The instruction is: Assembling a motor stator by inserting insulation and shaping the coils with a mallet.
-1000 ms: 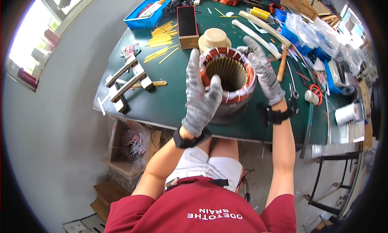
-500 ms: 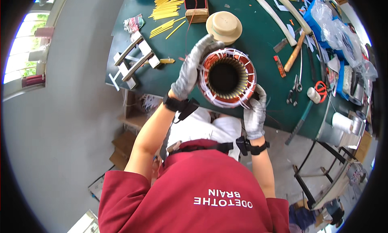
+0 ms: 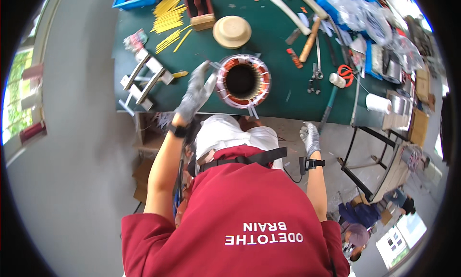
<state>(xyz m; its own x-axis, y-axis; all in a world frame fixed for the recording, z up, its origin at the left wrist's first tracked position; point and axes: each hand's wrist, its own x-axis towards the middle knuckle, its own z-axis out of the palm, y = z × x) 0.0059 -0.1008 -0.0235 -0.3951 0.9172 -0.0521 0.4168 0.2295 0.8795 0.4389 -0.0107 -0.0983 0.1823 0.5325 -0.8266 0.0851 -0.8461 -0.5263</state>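
Observation:
A motor stator (image 3: 263, 95), a ring with orange-red windings, white lacing and a dark bore, stands on the green table near its front edge. White lacing ends hang at its near side. My left hand (image 3: 196, 92), in a grey-white glove, is at the stator's left side, fingers stretched and apart, holding nothing. My right hand (image 3: 310, 138), gloved likewise, is off the table's front edge, to the right of the stator and apart from it. Its fingers are loosely bent, with nothing visible in them. Behind the stator sits a cream round flanged piece (image 3: 232, 32).
At left lie a metal frame (image 3: 148, 80) and yellow sticks (image 3: 168, 17), beside a wooden block (image 3: 204, 21). To the right are a hammer (image 3: 331, 97), red-handled scissors (image 3: 345, 75), pliers (image 3: 314, 80), a thread spool (image 3: 378, 104) and plastic bags (image 3: 374, 24). People (image 3: 357, 236) are in the background.
Both hands have come off the stator, which now rests on the table. My right hand has drawn away right, past the table edge; my left has opened beside the stator. The view has shifted.

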